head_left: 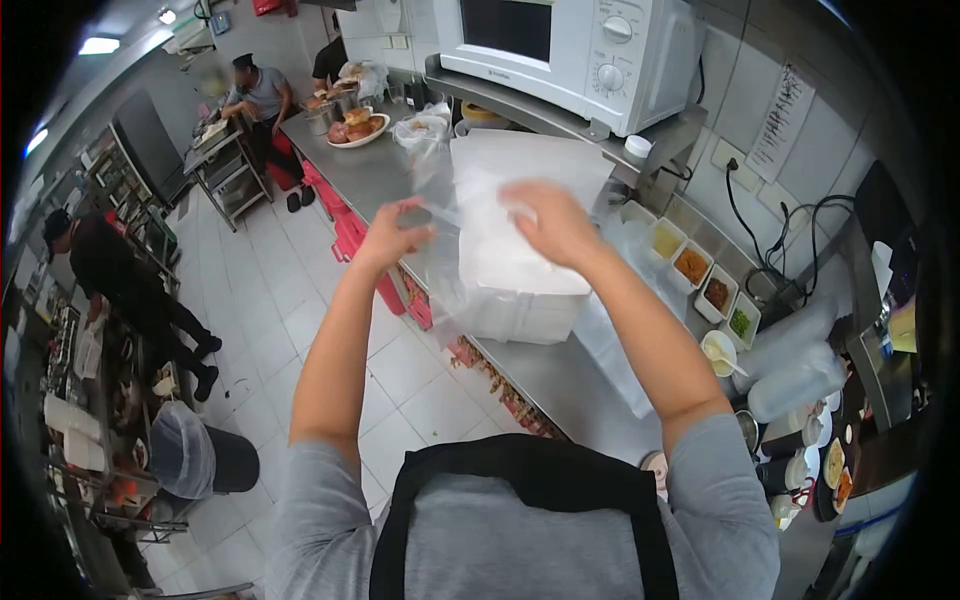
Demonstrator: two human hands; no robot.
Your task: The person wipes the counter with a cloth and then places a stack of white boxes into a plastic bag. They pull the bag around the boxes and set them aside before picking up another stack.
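Note:
A white box with its pale lid or top sheet raised at the back stands on the steel counter. Thin clear plastic bag film hangs along its left side. My left hand is at that film, its thumb and fingers curled on the bag's edge. Over the white top of the box is my right hand, fingers pointing left. Motion smears its fingertips, so whether they touch or grip anything cannot be made out.
A white microwave sits on a shelf behind the box. Topping tubs line the counter at right, near a plastic-wrapped stack of containers. A plate of food lies farther left. Co-workers are across the aisle, near a bin.

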